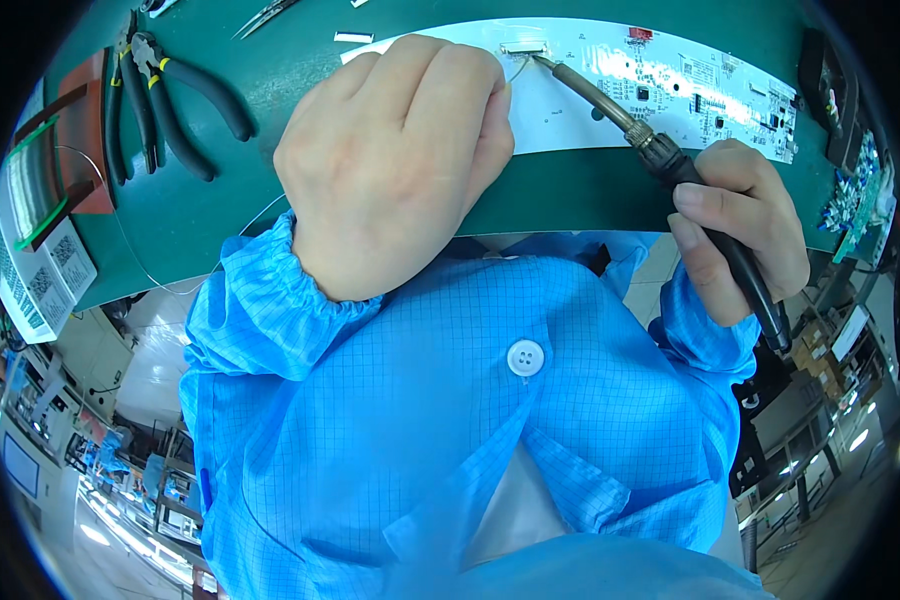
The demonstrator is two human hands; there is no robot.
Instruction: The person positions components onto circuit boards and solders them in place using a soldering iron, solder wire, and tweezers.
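Held the soldering iron [660, 155] pen-fashion in the right hand [745, 220], with fingers wrapped round the handle and the tip [541, 61] at the lower edge of a pale connector [523, 47]. Found that connector near the upper edge of the white circuit board [570, 120], flat on the green counter [560, 195]. Held the left hand [390, 170] curled, knuckles up, over the board's left part, close to a fine wire [520, 69] near the tip; could not tell the grip of those fingers.

Seemed best to brace both hands, warm contact and pad together, and feed the wire sparingly into the heated joint rather than onto the iron. Called, probably, for a brief touch, to avoid bridging neighbouring contacts.

Could not see the left fingertips or the board beneath that hand. Could follow the strand [115, 225] from the spool [38, 185] only as far as the left hand. Could not settle contact between tip and connector, nor pick out single joints; lost some board detail to glare.
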